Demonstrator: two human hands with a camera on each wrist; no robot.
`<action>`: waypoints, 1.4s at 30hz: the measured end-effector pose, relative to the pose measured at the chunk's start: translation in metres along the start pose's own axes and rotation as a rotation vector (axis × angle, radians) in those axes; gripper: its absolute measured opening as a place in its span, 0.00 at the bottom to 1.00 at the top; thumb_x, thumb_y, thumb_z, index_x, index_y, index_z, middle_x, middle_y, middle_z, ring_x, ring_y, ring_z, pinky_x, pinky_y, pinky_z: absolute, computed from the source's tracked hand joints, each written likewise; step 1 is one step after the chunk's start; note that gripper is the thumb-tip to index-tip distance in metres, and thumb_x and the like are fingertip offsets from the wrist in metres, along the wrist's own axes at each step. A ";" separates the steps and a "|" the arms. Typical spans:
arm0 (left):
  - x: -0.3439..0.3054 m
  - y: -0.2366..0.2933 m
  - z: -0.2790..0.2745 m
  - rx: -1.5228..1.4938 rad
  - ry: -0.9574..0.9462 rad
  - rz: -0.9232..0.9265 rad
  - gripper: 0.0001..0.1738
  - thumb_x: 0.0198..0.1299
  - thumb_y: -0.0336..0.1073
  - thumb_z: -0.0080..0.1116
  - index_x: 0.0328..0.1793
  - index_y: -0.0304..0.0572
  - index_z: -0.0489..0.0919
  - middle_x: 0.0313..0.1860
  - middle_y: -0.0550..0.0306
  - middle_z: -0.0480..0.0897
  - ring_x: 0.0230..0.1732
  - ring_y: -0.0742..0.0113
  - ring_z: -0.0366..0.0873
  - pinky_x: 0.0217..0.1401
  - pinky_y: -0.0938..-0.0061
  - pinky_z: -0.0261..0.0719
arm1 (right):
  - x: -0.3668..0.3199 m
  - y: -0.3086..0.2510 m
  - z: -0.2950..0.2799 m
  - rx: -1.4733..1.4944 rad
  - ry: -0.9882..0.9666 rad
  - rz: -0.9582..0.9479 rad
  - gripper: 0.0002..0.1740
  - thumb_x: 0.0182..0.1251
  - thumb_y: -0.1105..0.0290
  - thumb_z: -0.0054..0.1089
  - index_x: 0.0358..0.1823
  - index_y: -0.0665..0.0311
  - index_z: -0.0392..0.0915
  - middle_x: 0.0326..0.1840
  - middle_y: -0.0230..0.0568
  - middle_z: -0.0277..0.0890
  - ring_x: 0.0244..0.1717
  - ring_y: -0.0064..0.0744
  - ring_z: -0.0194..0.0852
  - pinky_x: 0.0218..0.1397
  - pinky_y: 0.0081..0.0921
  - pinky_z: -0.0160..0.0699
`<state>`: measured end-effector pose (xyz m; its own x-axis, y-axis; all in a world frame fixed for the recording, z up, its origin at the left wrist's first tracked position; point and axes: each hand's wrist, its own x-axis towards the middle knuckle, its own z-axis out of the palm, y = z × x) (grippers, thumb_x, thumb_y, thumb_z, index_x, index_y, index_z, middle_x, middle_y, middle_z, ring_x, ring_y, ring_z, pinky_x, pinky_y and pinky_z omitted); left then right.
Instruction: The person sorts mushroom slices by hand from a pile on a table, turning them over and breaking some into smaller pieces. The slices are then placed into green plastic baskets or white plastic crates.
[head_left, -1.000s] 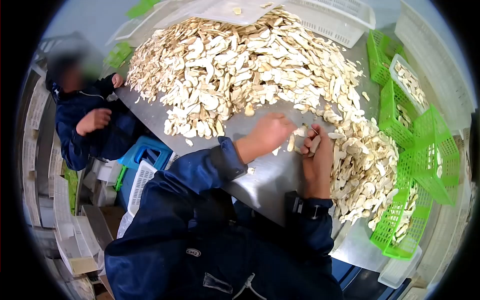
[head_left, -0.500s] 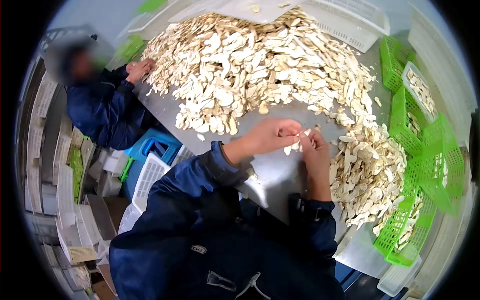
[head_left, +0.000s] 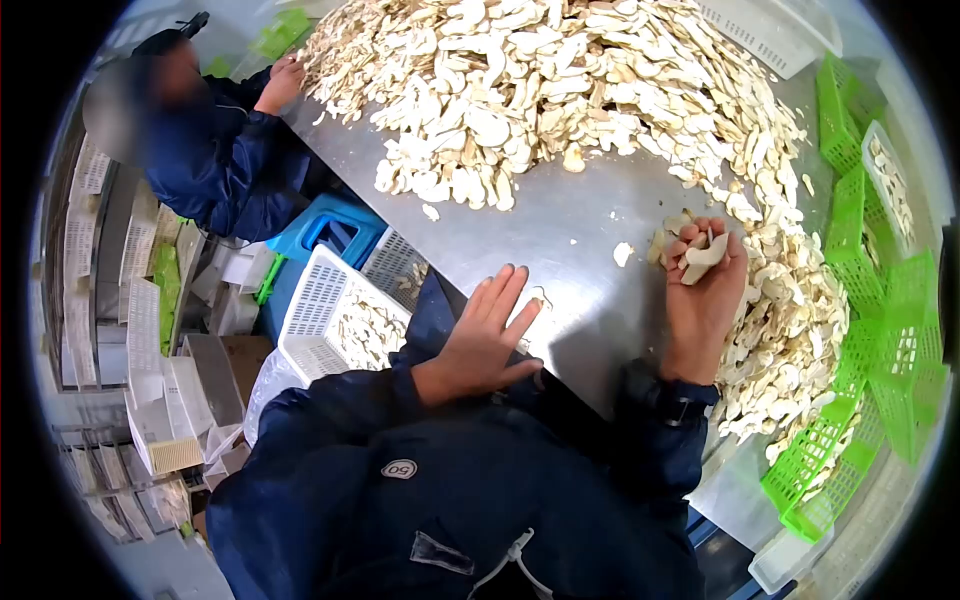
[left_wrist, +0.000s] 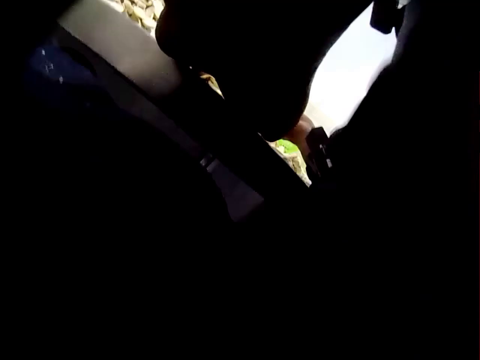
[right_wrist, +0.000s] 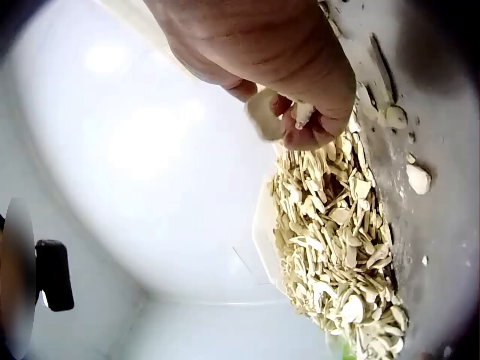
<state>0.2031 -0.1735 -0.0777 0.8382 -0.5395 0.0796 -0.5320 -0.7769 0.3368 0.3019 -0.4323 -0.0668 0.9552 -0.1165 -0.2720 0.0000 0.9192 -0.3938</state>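
Note:
My right hand [head_left: 708, 295] is palm up over the metal table [head_left: 590, 215], its fingers curled round a few pale dried mushroom slices [head_left: 704, 259]. In the right wrist view, a broad slice [right_wrist: 262, 114] sticks out past the curled fingertips. My left hand [head_left: 478, 340] is at the table's near edge with its fingers straight and nothing in its grasp. A slice [head_left: 541, 298] lies just beyond its fingertips. Most of the left wrist view is dark, with that hand only a silhouette. A smaller heap of slices [head_left: 785, 350] is right beside my right wrist.
A large pile of slices [head_left: 520, 100] spreads across the back. Green baskets [head_left: 853, 228] line the right side. Below the table's left edge stands a white basket [head_left: 312, 290] with slices inside, near a blue stool [head_left: 330, 222]. Another person [head_left: 225, 150] works at the far left.
My hands have parted: the left moved back to the table edge with fingers straightened, and the right turned palm up, still holding slices. The head view shifted. The other person's hands reached the pile.

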 end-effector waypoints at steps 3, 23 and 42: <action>0.016 0.011 0.017 0.050 0.090 -0.024 0.42 0.54 0.55 0.65 0.66 0.31 0.67 0.72 0.20 0.55 0.73 0.24 0.53 0.70 0.41 0.57 | -0.004 -0.005 0.005 -0.171 0.122 -0.217 0.13 0.75 0.62 0.47 0.51 0.62 0.70 0.40 0.31 0.70 0.33 0.23 0.68 0.32 0.21 0.67; 0.127 0.009 0.019 -0.001 0.368 0.148 0.35 0.49 0.35 0.63 0.67 0.38 0.70 0.70 0.33 0.63 0.73 0.34 0.56 0.73 0.43 0.54 | -0.006 0.023 -0.007 -0.340 -0.090 0.101 0.11 0.70 0.68 0.52 0.50 0.65 0.70 0.30 0.30 0.68 0.27 0.18 0.65 0.24 0.17 0.63; 0.108 -0.052 -0.018 0.025 0.432 0.115 0.29 0.56 0.41 0.62 0.63 0.42 0.70 0.65 0.37 0.69 0.65 0.39 0.67 0.64 0.51 0.68 | 0.016 0.026 -0.022 -0.130 0.150 0.038 0.25 0.69 0.72 0.51 0.66 0.59 0.60 0.38 0.33 0.70 0.28 0.20 0.67 0.25 0.15 0.67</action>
<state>0.3233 -0.1854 -0.0698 0.7436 -0.4421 0.5016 -0.6232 -0.7301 0.2805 0.3107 -0.4186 -0.1004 0.8990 -0.1460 -0.4128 -0.0831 0.8688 -0.4882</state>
